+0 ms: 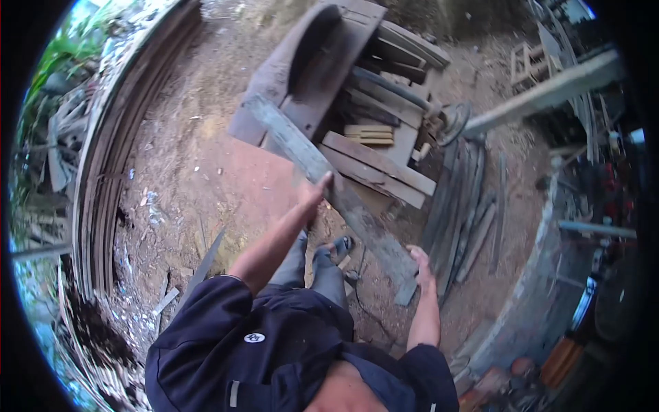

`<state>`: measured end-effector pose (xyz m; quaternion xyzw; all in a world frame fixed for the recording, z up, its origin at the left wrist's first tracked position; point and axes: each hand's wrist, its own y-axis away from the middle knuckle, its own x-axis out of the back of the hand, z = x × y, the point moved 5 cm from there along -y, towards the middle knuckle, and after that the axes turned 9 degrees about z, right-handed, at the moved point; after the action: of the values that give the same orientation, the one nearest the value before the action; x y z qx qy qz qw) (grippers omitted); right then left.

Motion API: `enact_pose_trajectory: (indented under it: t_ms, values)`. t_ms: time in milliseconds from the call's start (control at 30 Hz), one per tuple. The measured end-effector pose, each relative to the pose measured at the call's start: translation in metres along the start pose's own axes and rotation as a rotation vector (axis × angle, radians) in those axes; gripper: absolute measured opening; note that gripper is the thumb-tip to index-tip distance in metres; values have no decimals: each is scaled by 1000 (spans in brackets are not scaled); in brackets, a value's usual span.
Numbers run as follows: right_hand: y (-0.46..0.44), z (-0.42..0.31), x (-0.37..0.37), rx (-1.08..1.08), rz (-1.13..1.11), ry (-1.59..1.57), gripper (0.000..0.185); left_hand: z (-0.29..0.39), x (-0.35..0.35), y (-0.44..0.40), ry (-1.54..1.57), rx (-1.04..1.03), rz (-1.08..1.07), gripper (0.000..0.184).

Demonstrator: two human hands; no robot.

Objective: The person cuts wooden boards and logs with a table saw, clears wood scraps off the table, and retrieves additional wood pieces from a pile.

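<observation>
A long, worn grey wooden board [357, 218] runs diagonally in front of my body, its far end over the edge of a wooden bench [274, 79]. Near the board's middle, my left hand [316, 192] grips its edge, with the fingers partly hidden. Close to the board's lower right end, my right hand [421, 266] holds its edge. The near end of the board is notched or broken in outline. Just beyond the board, two short planks [377, 168] lie beside small yellowish wood blocks [369, 134].
Stacked long boards [103, 172] curve along the left. Dark poles [456, 206] lie on the ground at the right, near a post [542, 96]. A saw-like blade [206, 264] is at my left side. A low wall edge [522, 275] stands at the right.
</observation>
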<state>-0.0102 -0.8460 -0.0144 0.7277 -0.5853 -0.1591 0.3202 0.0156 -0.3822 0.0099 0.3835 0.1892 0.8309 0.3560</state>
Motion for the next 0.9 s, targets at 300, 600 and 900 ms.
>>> enact_pose_trajectory:
  t_ms: [300, 600, 900]
  values:
    - [-6, -46, 17, 247, 604, -389, 49, 34, -24, -9, 189, 42, -99, 73]
    - [-40, -61, 24, 128, 593, -216, 33, 86, -2, -9, 147, -42, -115, 56]
    - [-69, -88, 44, 104, 634, -98, 61, 121, -25, -34, 126, -72, -34, 62]
